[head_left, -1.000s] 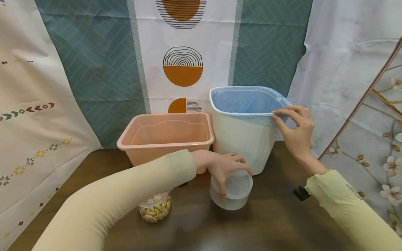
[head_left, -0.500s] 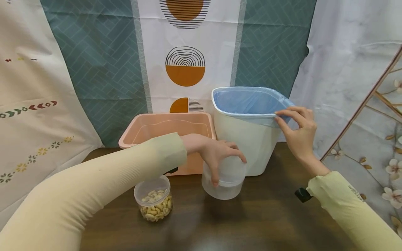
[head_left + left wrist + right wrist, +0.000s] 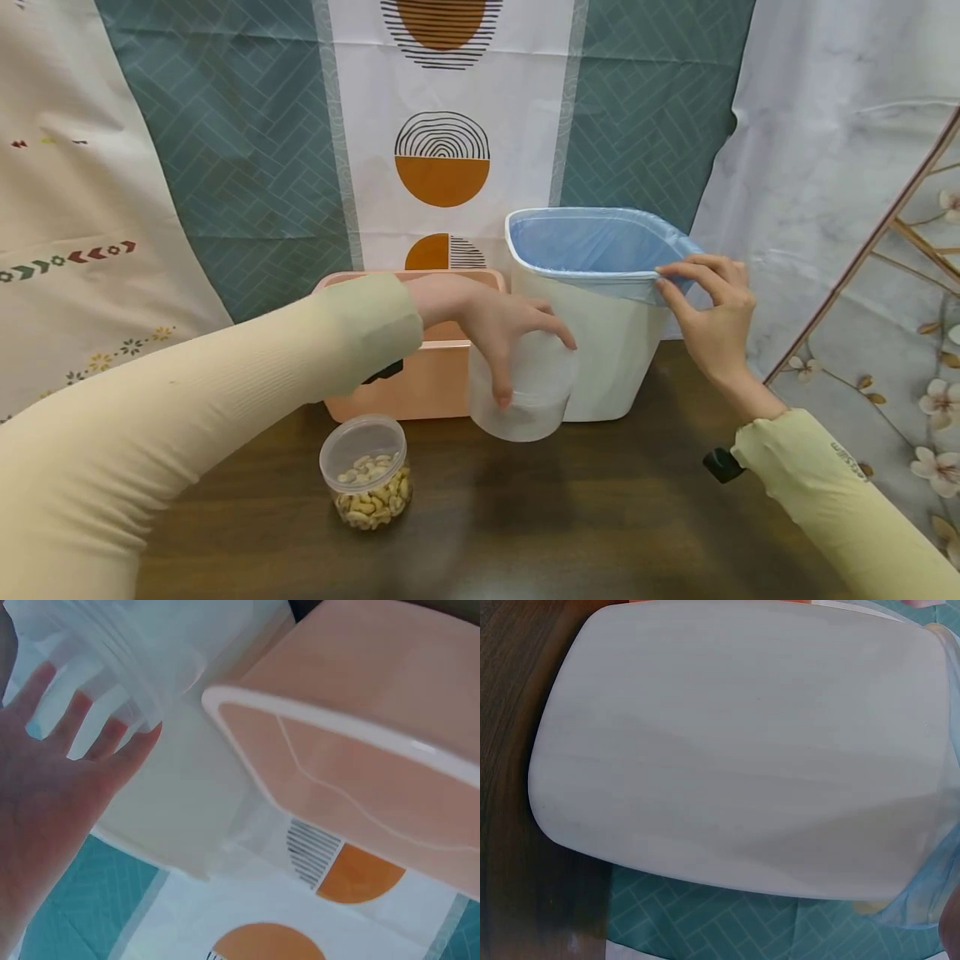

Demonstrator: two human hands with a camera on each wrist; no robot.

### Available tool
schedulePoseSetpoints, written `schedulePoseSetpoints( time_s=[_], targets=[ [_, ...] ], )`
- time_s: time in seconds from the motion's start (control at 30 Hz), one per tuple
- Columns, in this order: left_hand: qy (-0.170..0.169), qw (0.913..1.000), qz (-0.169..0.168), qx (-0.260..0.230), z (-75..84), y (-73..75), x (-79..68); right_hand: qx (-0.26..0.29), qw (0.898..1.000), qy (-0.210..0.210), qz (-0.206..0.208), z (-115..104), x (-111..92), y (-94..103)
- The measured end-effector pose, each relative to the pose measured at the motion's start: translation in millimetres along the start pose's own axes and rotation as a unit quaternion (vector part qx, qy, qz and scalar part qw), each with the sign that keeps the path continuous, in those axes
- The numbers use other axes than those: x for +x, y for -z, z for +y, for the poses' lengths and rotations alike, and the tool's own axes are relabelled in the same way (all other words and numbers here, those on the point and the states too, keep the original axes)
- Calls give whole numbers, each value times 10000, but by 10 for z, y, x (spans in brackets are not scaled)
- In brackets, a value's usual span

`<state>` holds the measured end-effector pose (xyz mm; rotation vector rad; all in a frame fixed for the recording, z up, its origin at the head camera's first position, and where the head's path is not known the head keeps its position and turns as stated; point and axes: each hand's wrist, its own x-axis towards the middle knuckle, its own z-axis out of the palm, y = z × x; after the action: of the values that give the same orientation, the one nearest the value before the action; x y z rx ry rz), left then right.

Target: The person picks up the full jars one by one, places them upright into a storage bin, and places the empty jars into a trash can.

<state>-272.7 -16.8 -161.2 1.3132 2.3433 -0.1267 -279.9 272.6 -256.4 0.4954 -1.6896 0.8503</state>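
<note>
My left hand (image 3: pixel 498 325) grips a translucent round plastic container (image 3: pixel 528 404) from above, thumb on its near side and fingers over the far side. The container hangs above the table, in front of the gap between a peach plastic basin (image 3: pixel 408 387) and a white trash bin (image 3: pixel 607 367). Seen from the left wrist, the fingers (image 3: pixel 112 739) spread along the clear container wall (image 3: pixel 202 637). My right hand (image 3: pixel 712 304) pinches the front right corner of the bin's rim, where a blue bin liner (image 3: pixel 592 242) is folded over it.
A clear jar of cashews (image 3: pixel 371 492) stands on the dark wooden table (image 3: pixel 637 517), left of the held container. Patterned cloth (image 3: pixel 262 167) hangs behind the basin and bin, with more fabric at both sides.
My left hand has lifted the container off the table and carried it back and left toward the basin. The cashew jar has come into fuller view. The right hand keeps its pinch.
</note>
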Motion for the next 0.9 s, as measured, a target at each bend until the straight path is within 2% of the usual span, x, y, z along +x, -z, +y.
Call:
schedulePoseSetpoints(
  time_s=[0.1,0.17,0.33,0.5,0.77,0.9],
  targets=[
    [130,9992,75,383,18,81,-58,17,10000,6,27,7,3,1],
    [152,9987,105,465,19,127,-95,35,10000,16,34,6,6,2],
    [101,9998,74,183,25,228,-182,34,10000,37,9,0,14,1],
    [208,9991,195,316,61,351,-263,30,10000,18,15,-8,21,2],
    [520,9986,30,-120,51,575,-417,6,10000,-42,27,-4,3,-1],
    [670,9976,44,-170,22,664,-489,-15,10000,-81,47,-86,8,-12]
  ],
)
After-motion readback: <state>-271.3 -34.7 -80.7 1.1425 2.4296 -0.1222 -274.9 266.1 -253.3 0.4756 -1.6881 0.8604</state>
